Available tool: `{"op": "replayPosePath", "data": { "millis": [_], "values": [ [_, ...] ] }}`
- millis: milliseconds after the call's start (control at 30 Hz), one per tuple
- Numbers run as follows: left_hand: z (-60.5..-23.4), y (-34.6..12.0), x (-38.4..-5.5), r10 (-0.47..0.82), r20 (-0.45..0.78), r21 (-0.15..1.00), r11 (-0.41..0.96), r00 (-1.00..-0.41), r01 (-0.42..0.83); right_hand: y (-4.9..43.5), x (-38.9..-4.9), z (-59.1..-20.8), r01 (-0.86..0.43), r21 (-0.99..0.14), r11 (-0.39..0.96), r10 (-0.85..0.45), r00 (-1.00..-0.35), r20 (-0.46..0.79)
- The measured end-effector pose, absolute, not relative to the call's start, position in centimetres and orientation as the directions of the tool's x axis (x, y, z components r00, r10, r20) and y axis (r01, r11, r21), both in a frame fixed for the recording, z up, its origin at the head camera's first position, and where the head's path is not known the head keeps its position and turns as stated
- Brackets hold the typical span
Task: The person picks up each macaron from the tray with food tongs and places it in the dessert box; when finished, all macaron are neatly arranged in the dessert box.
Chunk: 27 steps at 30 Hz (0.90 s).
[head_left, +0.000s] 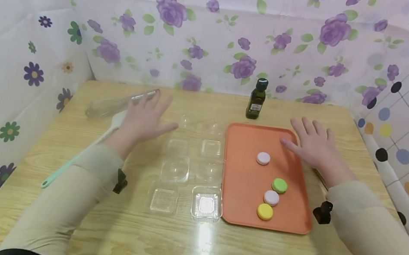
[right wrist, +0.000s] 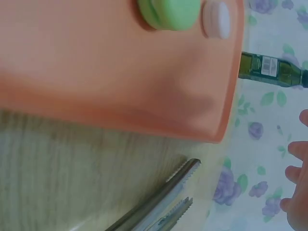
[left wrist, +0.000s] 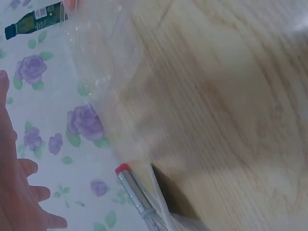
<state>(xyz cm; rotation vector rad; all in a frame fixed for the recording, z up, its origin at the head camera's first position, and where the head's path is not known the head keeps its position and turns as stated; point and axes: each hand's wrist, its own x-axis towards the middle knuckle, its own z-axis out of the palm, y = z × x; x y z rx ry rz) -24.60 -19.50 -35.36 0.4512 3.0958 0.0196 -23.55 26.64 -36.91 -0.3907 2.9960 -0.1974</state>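
My left hand [head_left: 145, 117] is held with fingers spread at the left of the table, holding nothing. Around it lie a whisk [head_left: 107, 107] with a metal handle and a spatula [head_left: 65, 171] with a pale green handle, partly hidden by the arm. My right hand [head_left: 313, 145], also spread and free of any object, is over the right edge of an orange tray [head_left: 241, 172]. On that tray lie a green macaron [head_left: 279, 185], a yellow macaron [head_left: 265, 212] and two pale pink macarons [head_left: 263, 158]. Serrated metal tongs [right wrist: 163, 197] lie beside the tray, mostly hidden by the right arm in the head view.
Several clear plastic containers [head_left: 207, 204] stand in two columns left of the tray. Behind the tray a dark green bottle [head_left: 257, 100] is upright. Flowered and dotted sheets [head_left: 207, 49] border the wooden table [head_left: 156, 247] at the back and sides.
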Motion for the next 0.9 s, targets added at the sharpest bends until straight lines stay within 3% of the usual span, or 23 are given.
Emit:
{"op": "replayPosePath", "data": {
  "millis": [267,500,733,900],
  "values": [
    [-36.4,-18.8,-23.0,0.377,-0.03,0.085,0.924,-0.926,0.373,27.3,-22.0,-37.7,-0.266,-0.168,0.949,-0.281,-0.957,-0.074],
    [-36.8,-17.8,-21.7,0.399,-0.05,0.12,0.912,-0.915,0.392,28.3,-21.4,-38.4,-0.207,-0.245,0.947,-0.233,-0.969,-0.079],
    [-37.6,-16.6,-20.7,0.467,-0.007,0.044,0.883,-0.884,0.467,29.4,-21.3,-39.2,-0.171,-0.272,0.947,-0.195,-0.979,-0.06],
    [-38.3,-15.6,-19.7,0.503,-0.03,0.093,0.862,-0.864,0.498,30.5,-21.3,-40.5,-0.125,-0.275,0.953,-0.153,-0.985,-0.081]
  ]
}}
